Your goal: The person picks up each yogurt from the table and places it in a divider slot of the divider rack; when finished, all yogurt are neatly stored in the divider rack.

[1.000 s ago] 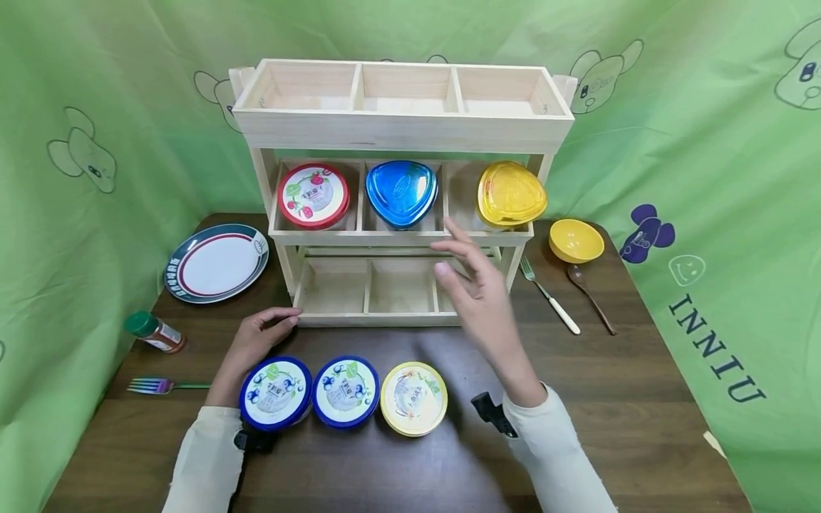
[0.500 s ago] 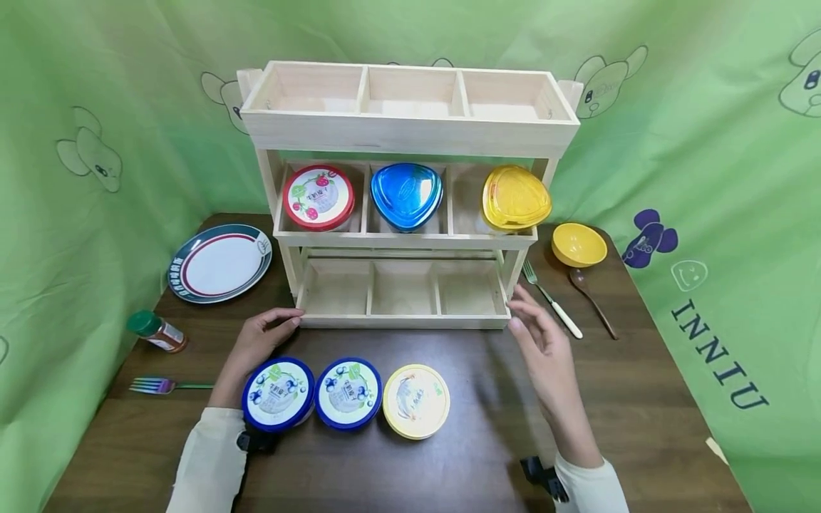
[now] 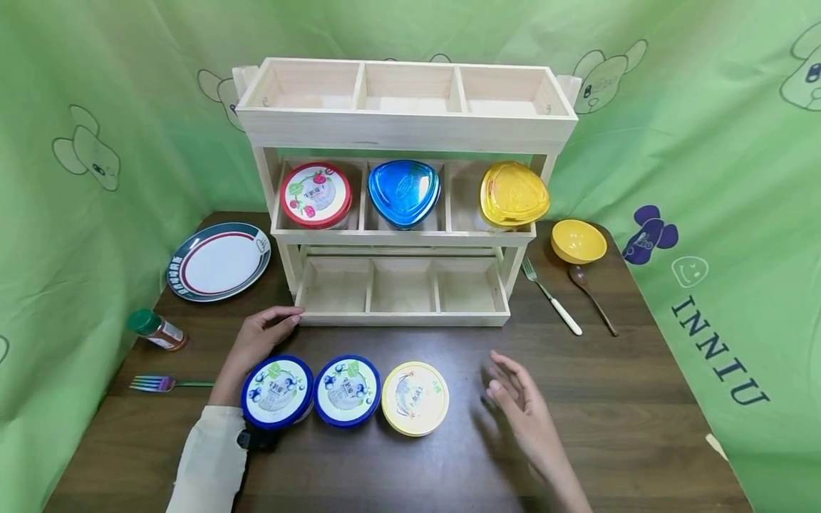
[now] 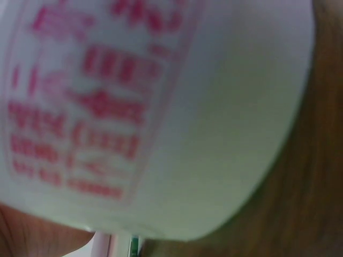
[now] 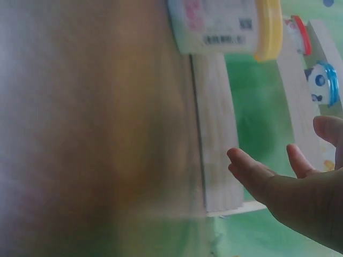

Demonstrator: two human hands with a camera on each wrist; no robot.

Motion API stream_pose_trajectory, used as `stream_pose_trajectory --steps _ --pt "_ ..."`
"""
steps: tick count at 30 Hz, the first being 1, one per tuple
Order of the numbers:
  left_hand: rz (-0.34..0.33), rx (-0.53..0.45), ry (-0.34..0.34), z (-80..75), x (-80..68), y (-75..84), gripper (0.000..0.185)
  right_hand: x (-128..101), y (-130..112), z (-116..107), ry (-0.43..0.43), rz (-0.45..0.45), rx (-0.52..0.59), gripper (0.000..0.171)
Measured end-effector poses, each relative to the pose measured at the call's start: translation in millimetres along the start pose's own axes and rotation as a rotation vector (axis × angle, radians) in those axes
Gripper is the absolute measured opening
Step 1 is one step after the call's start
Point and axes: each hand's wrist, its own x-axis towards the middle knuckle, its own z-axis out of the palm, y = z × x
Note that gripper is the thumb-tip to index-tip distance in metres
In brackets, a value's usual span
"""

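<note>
Touches the wooden rack (image 3: 410, 132) at the front left corner of its bottom tier with the fingertips of the left hand (image 3: 261, 335). Leaves just a narrow gap between thumb and forefinger there; impossible to tell whether pinching the wood or merely resting against it. Holds the right hand (image 3: 522, 410) above the table (image 3: 641, 413), thumb and fingers apart with a fairly wide gap between, fingers gently bent, near the cream-lidded tub (image 3: 415, 399) but clear of it. Shows the same spread from the right wrist, fingertips well separated.

In front of the rack, three tubs in a row: two blue-lidded tubs (image 3: 347, 392) just beside each other, then one cream-lidded, farthest right. Beside the leftmost, the left wrist. Close up from the left wrist, one white tub wall with blurred pink print.

On the rack, three tiers of three compartments each. In the middle tier, three containers, one to a compartment: one red-lidded tub (image 3: 316, 195) at left, one shiny blue-lidded container (image 3: 404, 194) at centre, one yellow-lidded container (image 3: 514, 194) at right.

Left of the rack, one plate (image 3: 219, 262), one green-capped jar (image 3: 157, 330) and one iridescent fork (image 3: 168, 384). To the right, one yellow bowl (image 3: 579, 241), one white-handled fork (image 3: 553, 298) and one brown spoon (image 3: 593, 299). Two forks altogether.
</note>
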Motion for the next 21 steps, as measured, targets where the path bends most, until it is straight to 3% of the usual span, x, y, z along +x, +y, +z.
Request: stream_pose_trajectory --steps 4,5,10,12,15,21 --pt "0.001 -0.003 0.001 -3.0 1.4 -7.0 0.04 -8.5 8.5 9.7 -0.042 0.006 0.014 0.048" --pt "-0.001 -0.008 -0.001 -4.2 7.0 -18.4 0.04 -9.9 10.0 11.5 -0.049 0.014 0.014 0.048" --pt "0.002 -0.004 -0.011 -4.6 4.3 -9.9 0.041 -13.3 12.5 19.6 -0.085 -0.006 0.021 0.047" --pt "0.033 -0.02 0.001 -3.9 0.1 -3.2 0.039 -13.2 12.3 23.3 -0.102 -0.039 0.032 0.045" --pt "0.055 -0.035 0.002 -3.5 1.8 -8.1 0.039 -12.4 12.5 29.1 -0.139 -0.07 0.052 0.043" --pt "-0.005 0.008 -0.013 -1.0 1.4 -2.5 0.044 -10.7 14.9 39.0 -0.219 -0.103 0.065 0.037"
